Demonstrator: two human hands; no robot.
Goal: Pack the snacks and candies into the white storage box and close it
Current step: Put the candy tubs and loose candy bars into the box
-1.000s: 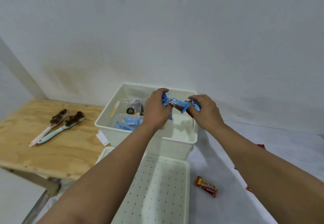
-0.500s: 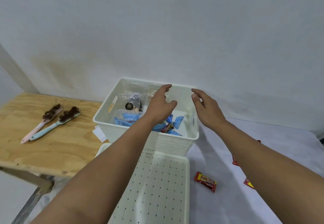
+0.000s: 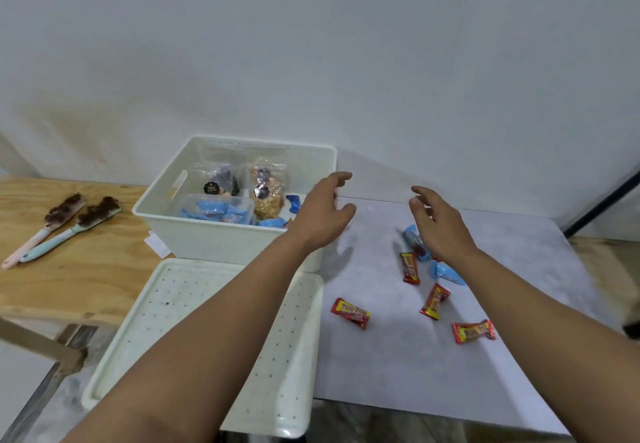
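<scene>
The white storage box [image 3: 221, 240] stands open against the wall, holding clear snack bags [image 3: 265, 188], a tub of blue packets [image 3: 216, 212] and loose blue candies [image 3: 293, 202]. Its dotted lid [image 3: 166, 307] lies flat in front of it. My left hand [image 3: 323, 215] hovers empty over the box's right rim, fingers spread. My right hand [image 3: 438, 224] hangs empty above the white mat, just over a blue candy [image 3: 412, 236]. Several red-and-yellow candies [image 3: 350, 312] and another blue candy [image 3: 448, 273] lie loose on the mat.
Two dirty brushes [image 3: 65, 222] rest on the wooden table [image 3: 79, 279] at left. A small paper slip [image 3: 157, 246] lies by the box's front left corner. A dark pole [image 3: 602, 201] slants at far right. The wall stands close behind the box.
Both hands let the blue candies fall into the box, then opened and swung right; the right hand now hovers over the candies on the mat. The view also turned right.
</scene>
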